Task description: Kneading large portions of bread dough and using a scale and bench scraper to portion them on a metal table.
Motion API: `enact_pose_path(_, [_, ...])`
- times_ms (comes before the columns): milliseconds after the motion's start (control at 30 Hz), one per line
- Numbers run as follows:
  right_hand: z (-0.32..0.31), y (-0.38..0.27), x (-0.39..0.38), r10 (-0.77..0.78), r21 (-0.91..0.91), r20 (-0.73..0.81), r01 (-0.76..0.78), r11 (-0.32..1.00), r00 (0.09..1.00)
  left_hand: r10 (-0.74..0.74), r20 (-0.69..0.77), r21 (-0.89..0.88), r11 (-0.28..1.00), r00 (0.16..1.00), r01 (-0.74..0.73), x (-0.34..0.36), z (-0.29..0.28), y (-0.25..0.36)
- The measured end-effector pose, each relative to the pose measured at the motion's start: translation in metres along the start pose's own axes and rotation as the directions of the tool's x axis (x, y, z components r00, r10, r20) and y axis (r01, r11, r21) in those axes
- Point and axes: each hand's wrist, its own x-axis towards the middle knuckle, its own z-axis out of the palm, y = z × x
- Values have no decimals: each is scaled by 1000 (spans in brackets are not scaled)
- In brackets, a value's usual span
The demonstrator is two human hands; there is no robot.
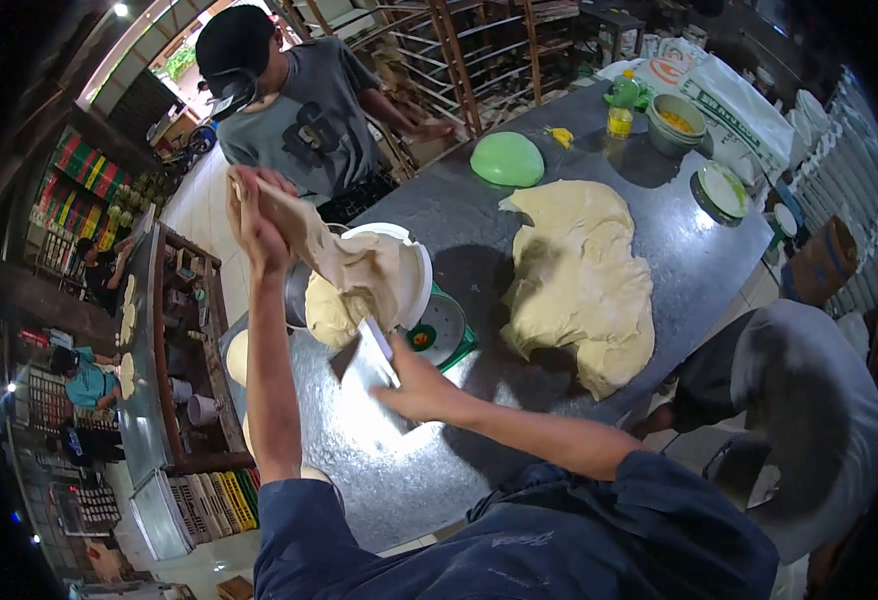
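Observation:
My left hand (256,222) is raised and closed on the upper end of a stretched strip of dough (331,250). That strip hangs down to a lump of dough (329,312) at a white pan (417,280). A green weighing scale (444,335) with a round dial sits right by the pan. My right hand (417,384) grips a flat metal dough scraper (367,358), its blade against the lower part of the strip. To the right, a large slab of dough (579,275) spreads over the metal table (684,265).
A green dome-shaped bowl (507,160), a bottle (621,108) and a bucket (675,122) with yellow contents stand at the far side. Sacks (744,105) lie behind. A co-worker (309,115) stands across the table. Pale round dough pieces (238,358) are at the left edge. Someone's grey-trousered leg (809,410) is at right.

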Motion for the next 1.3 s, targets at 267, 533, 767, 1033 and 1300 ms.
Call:
enact_pose_path(267, [-75, -4, 144, -188, 671, -68, 184, 719, 980, -7, 518, -375, 897, 855, 234, -10, -10, -1])
enact_pose_path(533, [-20, 51, -51, 94, -270, 824, 240, 932, 558, 158, 389, -354, 935, 908, -11, 19, 19, 83])
enact_pose_path(767, [-171, 109, -121, 330, 119, -620, -331, 936, 712, 235, 619, 511, 604, 749, -612, -30, 93, 6])
enact_pose_path(1033, [-317, 140, -206, 299, 320, -904, 19, 947, 305, -453, 556, 610, 792, 697, 28, -255, 208, -211])
enact_pose_path(1300, [-325, 157, -211, 305, 297, -890, -76, 952, 340, -504, 312, 690, 703, 805, 173, -392, 120, -115])
